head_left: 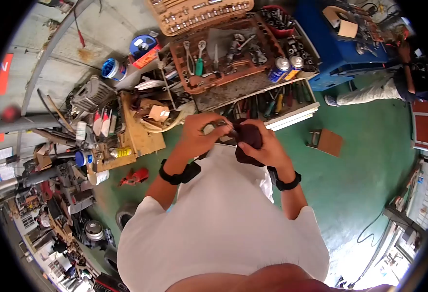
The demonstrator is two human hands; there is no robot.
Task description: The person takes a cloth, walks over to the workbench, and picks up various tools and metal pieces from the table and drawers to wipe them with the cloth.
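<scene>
One maroon bundle (249, 136) sits within the curled right hand (270, 147)

Far out to the left of the left hand (201, 135), an orange sign (3, 74) flashes one white V-shaped mark! Beyond the right hand (268, 150), the spray cans (288, 69) carry labels too small to read.

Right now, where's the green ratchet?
In the head view, the green ratchet lies near the top, left of centre, in the brown case, just right of a grey tool.
</scene>
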